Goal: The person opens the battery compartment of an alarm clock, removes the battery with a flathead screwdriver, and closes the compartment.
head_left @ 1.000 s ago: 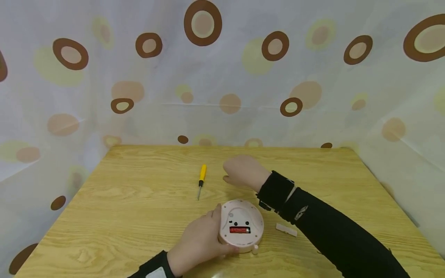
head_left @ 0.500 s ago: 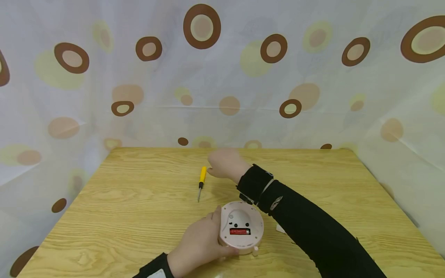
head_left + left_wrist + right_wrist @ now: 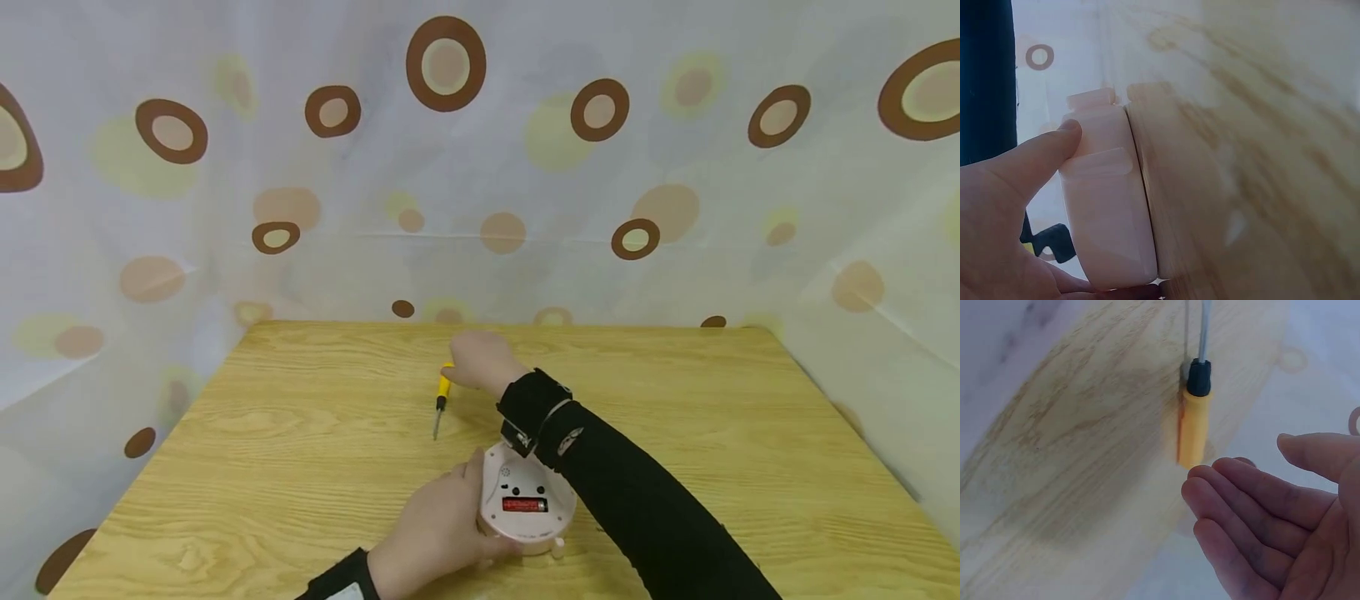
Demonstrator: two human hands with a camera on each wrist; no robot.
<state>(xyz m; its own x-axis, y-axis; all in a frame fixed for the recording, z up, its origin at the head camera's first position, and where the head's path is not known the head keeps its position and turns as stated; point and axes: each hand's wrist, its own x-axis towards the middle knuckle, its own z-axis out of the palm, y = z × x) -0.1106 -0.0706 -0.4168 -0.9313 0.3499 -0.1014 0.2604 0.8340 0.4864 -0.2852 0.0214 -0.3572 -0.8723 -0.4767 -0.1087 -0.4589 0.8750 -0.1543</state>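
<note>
A round pale pink alarm clock (image 3: pixel 517 527) lies back side up near the table's front, its battery compartment uncovered. Inside sits a red battery (image 3: pixel 521 504). My left hand (image 3: pixel 438 525) grips the clock's left side; in the left wrist view its thumb (image 3: pixel 1054 145) presses the rim between two small feet. Further back lies a screwdriver (image 3: pixel 441 402) with a yellow handle, its tip towards me. My right hand (image 3: pixel 483 360) is at the handle's end. In the right wrist view, its fingers (image 3: pixel 1235 512) bend loosely by the yellow handle (image 3: pixel 1193 431), with the thumb apart.
The wooden table (image 3: pixel 322 417) ends at a white curtain (image 3: pixel 360 167) with brown and beige circles, which also hangs at both sides. My right forearm (image 3: pixel 630 492) crosses above the clock's right edge and the table there.
My right hand has moved left to the screwdriver's handle. The forearm now hides the small pink cover that lay right of the clock. My left hand keeps its grip on the clock.
</note>
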